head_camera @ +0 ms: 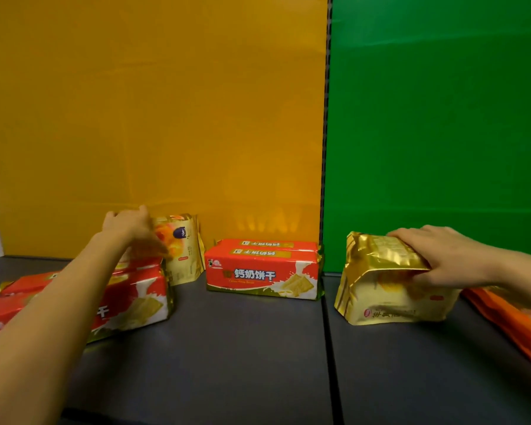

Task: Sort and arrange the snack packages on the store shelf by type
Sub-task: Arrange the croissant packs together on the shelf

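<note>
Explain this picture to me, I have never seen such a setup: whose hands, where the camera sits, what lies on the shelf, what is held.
There is no machine here: a person sorts snack packs with bare hands. The single picture comes from a camera worn on the head, looking forward and down, so both arms reach in from below. On the dark shelf lie red biscuit packs in the middle, more red packs at left, and orange packets at the far right. The right hand grips a gold bag by its top, before the green back panel. The left hand reaches to a second gold bag standing against the orange panel. It is blurred, so whether it grips is unclear.
</note>
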A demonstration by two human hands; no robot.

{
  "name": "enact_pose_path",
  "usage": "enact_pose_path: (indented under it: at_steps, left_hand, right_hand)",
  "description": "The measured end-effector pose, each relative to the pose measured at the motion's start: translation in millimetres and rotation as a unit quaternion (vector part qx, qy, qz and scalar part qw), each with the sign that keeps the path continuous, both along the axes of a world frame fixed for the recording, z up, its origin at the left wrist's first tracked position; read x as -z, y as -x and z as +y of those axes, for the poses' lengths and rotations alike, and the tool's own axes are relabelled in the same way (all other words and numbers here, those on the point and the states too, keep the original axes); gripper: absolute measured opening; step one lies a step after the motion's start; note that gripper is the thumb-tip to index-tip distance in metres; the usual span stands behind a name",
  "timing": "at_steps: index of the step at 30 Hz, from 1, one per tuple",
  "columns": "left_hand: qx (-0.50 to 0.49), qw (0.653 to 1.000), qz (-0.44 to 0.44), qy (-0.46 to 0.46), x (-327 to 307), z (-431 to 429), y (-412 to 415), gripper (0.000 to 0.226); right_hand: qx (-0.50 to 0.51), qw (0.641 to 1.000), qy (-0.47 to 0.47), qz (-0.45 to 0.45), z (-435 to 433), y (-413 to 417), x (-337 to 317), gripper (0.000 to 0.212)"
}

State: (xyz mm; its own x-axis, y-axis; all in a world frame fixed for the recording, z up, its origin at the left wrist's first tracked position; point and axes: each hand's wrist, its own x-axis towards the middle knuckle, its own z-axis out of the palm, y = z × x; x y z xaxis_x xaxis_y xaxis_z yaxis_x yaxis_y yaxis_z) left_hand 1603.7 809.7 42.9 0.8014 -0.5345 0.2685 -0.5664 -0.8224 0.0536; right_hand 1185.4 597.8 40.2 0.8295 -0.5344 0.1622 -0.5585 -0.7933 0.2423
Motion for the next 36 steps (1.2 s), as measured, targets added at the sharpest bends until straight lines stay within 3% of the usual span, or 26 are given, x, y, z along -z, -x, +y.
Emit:
enact_pose_path:
  at_steps: [4,7,11,16,19,23,29,36]
  left_hand:
    - [-0.017,0.997,-0.042,-0.068,2.3,-3.9,-9.8,0.057]
    - [-0.014,0.996,-0.048,-0.07,2.9,-4.9,-13.5,0.067]
    - [0.017,0.999,0.042,-0.029,-3.1,-1.1,-15.5,0.065]
    - [0.041,0.999,0.016,0.029,-3.1,7.9,-4.4,0.07]
    - [0.062,0.986,-0.018,0.152,-9.5,18.1,4.3,0.076]
    - [0.105,0.947,-0.093,0.288,-43.5,39.6,30.2,0.059]
    - [0.198,0.916,-0.131,0.324,-88.8,55.2,122.0,0.074]
    - [0.302,0.902,-0.095,0.292,-93.7,34.1,260.5,0.076]
  right_hand:
    - [-0.002,1.0,-0.002,0.005,0.0,5.9,-0.9,0.079]
    - [-0.022,0.999,-0.003,-0.024,-0.7,13.1,2.3,0.088]
    - [-0.003,1.0,-0.007,-0.022,-7.4,26.6,3.6,0.115]
    - [0.015,0.993,-0.038,-0.11,-7.5,35.3,4.7,0.087]
    - [0.023,0.986,-0.022,-0.162,-4.8,36.8,9.8,0.082]
    - [0.045,0.973,0.016,-0.225,0.9,41.2,8.6,0.077]
    - [0.064,0.928,0.025,-0.367,18.9,68.8,-19.5,0.071]
    - [0.091,0.913,-0.006,-0.398,50.4,164.5,-38.0,0.075]
